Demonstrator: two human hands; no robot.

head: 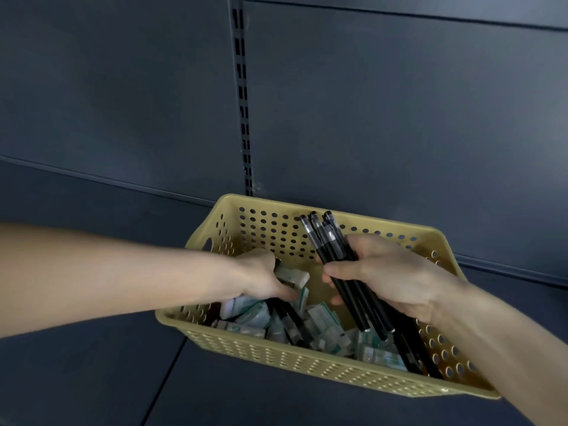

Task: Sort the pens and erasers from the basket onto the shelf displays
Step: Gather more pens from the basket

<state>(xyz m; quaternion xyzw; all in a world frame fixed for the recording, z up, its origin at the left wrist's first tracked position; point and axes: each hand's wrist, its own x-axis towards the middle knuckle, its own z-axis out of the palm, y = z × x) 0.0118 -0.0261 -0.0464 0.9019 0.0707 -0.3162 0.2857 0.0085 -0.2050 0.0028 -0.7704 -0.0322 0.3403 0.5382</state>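
1. While both hands work at the yellow basket (307,367), nothing in view has reached a display. I judge the sorting to be somewhere in its early or middle part. The displays themselves are out of view.
2. The right hand (387,272) is curled round a bundle of black pens (330,241), at least 3 by the caps that show. The bundle slants, with the caps up near the far rim and the lower ends down inside the basket.
3. The left hand (261,278) is at the basket's left side, with its fingers closed on a wrapped white eraser (293,276). There may be another beneath it, but I cannot tell how many it holds.
4. A heap of wrapped loose erasers (255,315) is left across the basket floor. 1 or 2 loose pens (295,321) lie among them near the middle. More dark pens (412,355) lie against the right wall, under the right wrist.
5. The basket sits on a dark shelf (92,364). Its far rim is close to the grey back panel (123,87), just below the slotted upright (242,103).
6. As I read it, the pens are nearly gathered. The erasers are the bulk of what remains and would likely need several more handfuls. Neither of the 2 handfuls now held has yet left the basket.
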